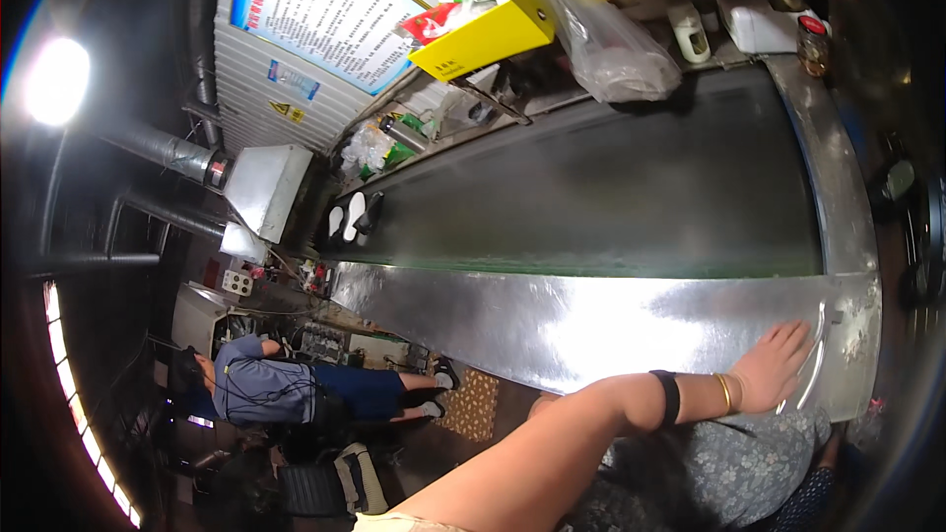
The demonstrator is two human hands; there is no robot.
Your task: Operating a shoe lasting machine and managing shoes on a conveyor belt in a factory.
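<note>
My left arm reaches in from the lower edge, with a black band and a gold bracelet on it. At its end, my left hand (774,369) lies flat on the shiny metal ledge (473,325), fingers stretched out and holding nothing. A thin pale curved strip (816,360) lies just beside the fingertips. Beyond the ledge runs a wide dark conveyor belt (601,187). Black and white shoe soles (351,217) rest at the belt's left end, well away from the hand. My right hand is out of view. Grey floral cloth (719,463) shows below the arm.
Along the belt's far side are a yellow box (483,44), a clear plastic bag (631,69), a steel flask (404,133) and a red-lidded jar (813,44). At the left, a co-worker in blue (286,389) stands near a patterned mat (470,404). The whole view is tilted sideways.
</note>
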